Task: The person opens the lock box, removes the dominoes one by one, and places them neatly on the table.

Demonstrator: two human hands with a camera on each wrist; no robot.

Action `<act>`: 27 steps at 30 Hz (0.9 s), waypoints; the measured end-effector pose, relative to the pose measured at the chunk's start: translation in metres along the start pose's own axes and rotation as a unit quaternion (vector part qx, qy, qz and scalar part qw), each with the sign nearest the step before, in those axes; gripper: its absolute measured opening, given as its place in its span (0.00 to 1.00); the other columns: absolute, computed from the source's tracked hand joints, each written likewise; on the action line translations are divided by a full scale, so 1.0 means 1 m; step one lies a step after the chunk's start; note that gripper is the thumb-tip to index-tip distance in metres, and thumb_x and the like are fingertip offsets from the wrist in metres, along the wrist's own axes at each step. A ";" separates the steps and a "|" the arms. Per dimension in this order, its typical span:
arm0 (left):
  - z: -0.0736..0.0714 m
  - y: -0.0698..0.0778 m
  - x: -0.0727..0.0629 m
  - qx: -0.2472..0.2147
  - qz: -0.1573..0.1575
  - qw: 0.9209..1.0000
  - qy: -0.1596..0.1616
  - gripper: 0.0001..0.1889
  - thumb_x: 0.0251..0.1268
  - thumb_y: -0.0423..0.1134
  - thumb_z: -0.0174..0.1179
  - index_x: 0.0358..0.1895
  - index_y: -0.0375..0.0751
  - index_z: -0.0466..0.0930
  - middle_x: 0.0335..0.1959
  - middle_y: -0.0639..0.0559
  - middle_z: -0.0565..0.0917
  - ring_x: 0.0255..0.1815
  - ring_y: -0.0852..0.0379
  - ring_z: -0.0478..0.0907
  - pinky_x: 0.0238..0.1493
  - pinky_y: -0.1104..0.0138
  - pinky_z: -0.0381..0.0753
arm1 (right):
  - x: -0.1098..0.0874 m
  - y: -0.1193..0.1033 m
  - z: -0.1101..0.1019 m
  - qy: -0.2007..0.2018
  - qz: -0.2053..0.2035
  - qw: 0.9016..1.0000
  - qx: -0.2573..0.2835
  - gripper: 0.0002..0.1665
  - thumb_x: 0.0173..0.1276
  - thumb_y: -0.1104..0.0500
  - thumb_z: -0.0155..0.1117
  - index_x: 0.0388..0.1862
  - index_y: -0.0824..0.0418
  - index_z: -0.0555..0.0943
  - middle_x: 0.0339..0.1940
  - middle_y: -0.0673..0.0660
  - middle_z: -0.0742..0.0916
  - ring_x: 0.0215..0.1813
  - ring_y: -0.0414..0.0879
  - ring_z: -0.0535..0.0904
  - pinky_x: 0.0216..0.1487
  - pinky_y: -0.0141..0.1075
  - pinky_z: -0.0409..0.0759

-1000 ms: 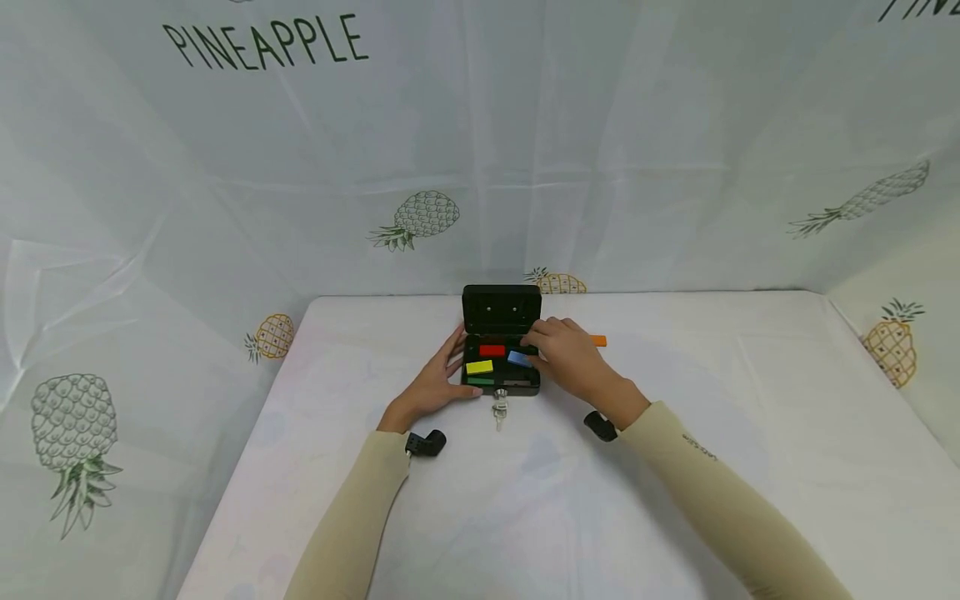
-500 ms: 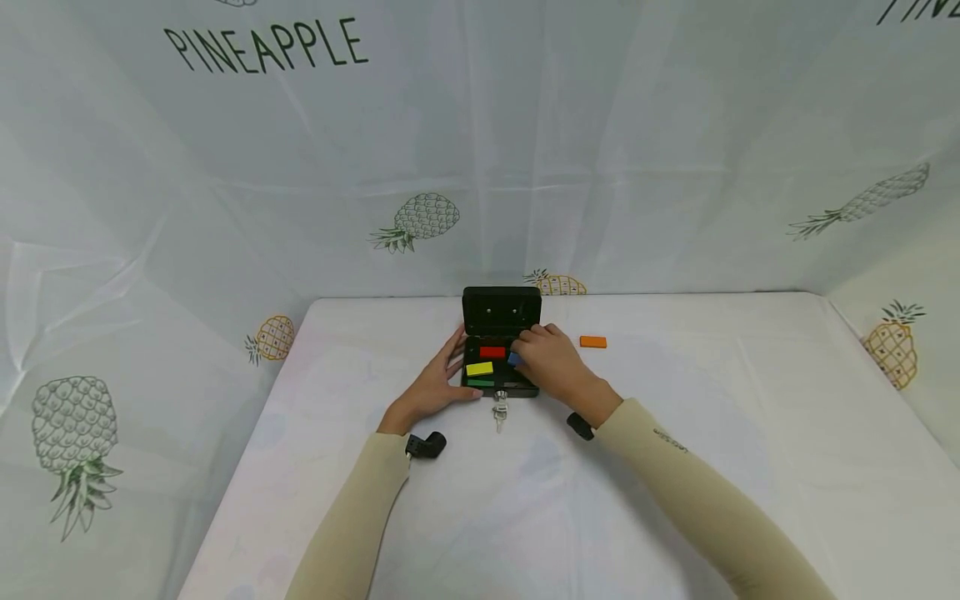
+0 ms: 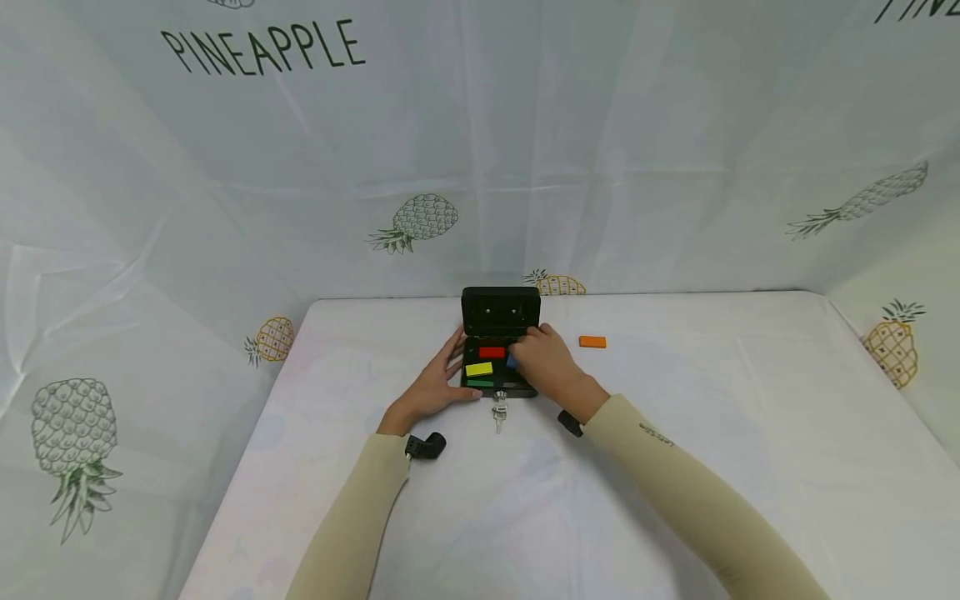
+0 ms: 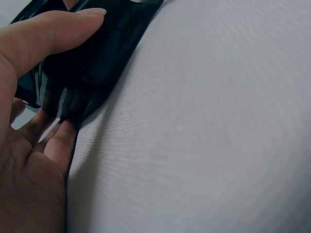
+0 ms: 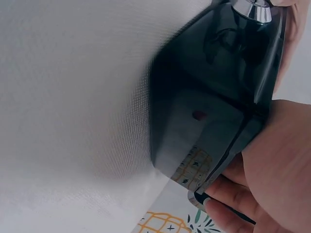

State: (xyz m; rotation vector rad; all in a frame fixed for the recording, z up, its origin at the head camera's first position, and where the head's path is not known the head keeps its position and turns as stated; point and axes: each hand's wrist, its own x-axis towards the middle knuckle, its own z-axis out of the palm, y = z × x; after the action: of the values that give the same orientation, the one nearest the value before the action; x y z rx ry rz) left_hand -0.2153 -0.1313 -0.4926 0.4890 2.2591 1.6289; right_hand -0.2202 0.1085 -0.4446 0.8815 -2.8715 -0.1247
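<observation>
A small black cash box (image 3: pixel 517 389) stands on the table with its lid (image 3: pixel 501 310) raised and keys (image 3: pixel 499 410) hanging from the front lock. My left hand (image 3: pixel 429 385) grips the box's left front corner, thumb on the front rim and fingers along the side. Inside are a red block (image 3: pixel 492 352), a yellow block (image 3: pixel 478 368) and a green block (image 3: pixel 480 383). My right hand (image 3: pixel 551 364) reaches into the right half, fingers curled at a blue block (image 3: pixel 512 362), which is mostly hidden behind them. In the right wrist view, several fingers (image 5: pixel 233 194) bend near the lid.
An orange block (image 3: pixel 592 342) lies on the white-covered table (image 3: pixel 495 517), right of the box. Behind the table hangs a pale curtain (image 3: pixel 637 167) printed with pineapples. Black wrist cameras (image 3: pixel 426 445) sit at both sleeve cuffs.
My right hand has moved left and deeper over the box, now covering most of the blue block. The orange block has come fully into view. My left hand stays put.
</observation>
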 end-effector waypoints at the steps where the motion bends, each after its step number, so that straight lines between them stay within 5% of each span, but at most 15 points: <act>1: 0.000 0.000 0.000 0.001 -0.001 1.000 0.000 0.64 0.59 0.27 0.77 0.89 0.54 0.37 0.86 0.42 0.52 0.86 0.43 0.55 0.84 0.58 0.62 | 0.001 0.000 0.001 0.000 0.000 1.000 0.000 0.09 0.69 0.56 0.78 0.45 0.58 0.92 0.40 0.53 0.93 0.45 0.52 0.83 0.55 0.46 0.83; 6: 0.000 0.001 0.000 -0.003 -0.003 1.000 0.000 0.64 0.59 0.27 0.77 0.89 0.55 0.37 0.86 0.42 0.53 0.86 0.43 0.55 0.84 0.58 0.62 | 0.000 -0.001 0.000 0.011 -0.003 1.000 0.009 0.10 0.70 0.57 0.77 0.47 0.58 0.92 0.42 0.53 0.93 0.46 0.51 0.84 0.56 0.45 0.84; 17: 0.000 0.000 0.000 -0.002 -0.001 1.000 -0.003 0.64 0.61 0.27 0.76 0.89 0.55 0.36 0.87 0.42 0.51 0.86 0.42 0.54 0.84 0.56 0.62 | -0.026 0.013 -0.018 0.155 -0.009 0.979 0.128 0.14 0.64 0.61 0.81 0.48 0.60 0.91 0.44 0.55 0.92 0.46 0.51 0.82 0.54 0.45 0.83; 27: 0.001 -0.001 0.000 -0.002 -0.009 1.000 -0.002 0.63 0.62 0.27 0.76 0.89 0.56 0.36 0.87 0.42 0.50 0.86 0.41 0.52 0.83 0.54 0.63 | -0.053 0.054 -0.010 0.150 0.051 0.980 0.123 0.13 0.62 0.64 0.81 0.46 0.63 0.92 0.43 0.57 0.93 0.46 0.54 0.84 0.54 0.49 0.84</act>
State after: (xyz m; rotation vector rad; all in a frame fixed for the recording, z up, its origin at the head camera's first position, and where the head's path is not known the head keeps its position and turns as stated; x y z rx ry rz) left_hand -0.2152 -0.1303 -0.4943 0.4687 2.2507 1.6221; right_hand -0.2050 0.1832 -0.4342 0.7139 -2.6730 0.3505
